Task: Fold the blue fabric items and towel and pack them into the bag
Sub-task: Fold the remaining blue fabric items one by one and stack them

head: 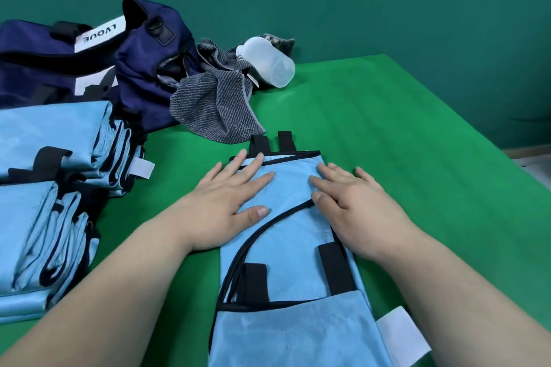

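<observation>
A light blue fabric item (286, 259) with black trim and black straps lies lengthwise on the green table, folded into a narrow strip. My left hand (229, 205) lies flat on its upper left part, fingers straight. My right hand (354, 205) presses flat on its upper right edge. Two stacks of folded light blue items (50, 185) sit at the left. The navy bag (89, 62) lies at the back left, its opening facing right. A grey striped towel (217, 104) lies crumpled beside the bag's opening.
A translucent white plastic bottle (268, 61) lies on its side on the towel at the back. The green table (417, 158) stretches to the right, with its edge at the far right. A green wall stands behind.
</observation>
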